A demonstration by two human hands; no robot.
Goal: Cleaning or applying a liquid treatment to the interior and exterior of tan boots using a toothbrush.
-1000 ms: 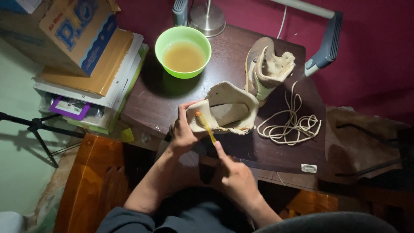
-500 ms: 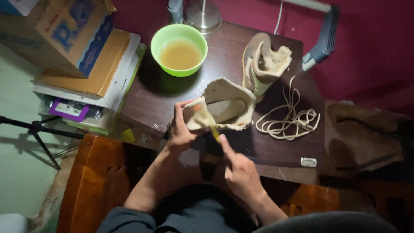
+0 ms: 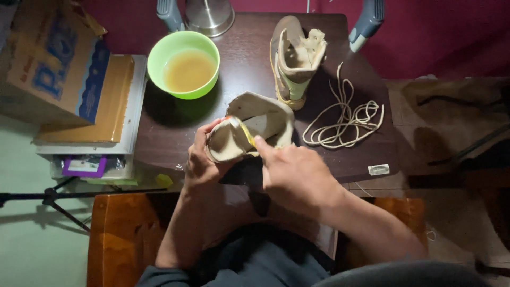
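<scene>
left hand (image 3: 202, 159) grips the tan boot (image 3: 249, 133) at table (image 3: 239, 79) front edge | right hand (image 3: 295, 172) closed on a yellow brush (image 3: 245, 132) against it | second boot (image 3: 295, 58), laces (image 3: 345, 117), green bowl (image 3: 183, 64) behind

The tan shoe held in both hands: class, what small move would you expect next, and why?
Probably another short stroke of the yellow brush across the toe. The left hand steadies the tan shoe, the right hand presses the brush against it, and the green bowl of liquid stands nearby.
</scene>
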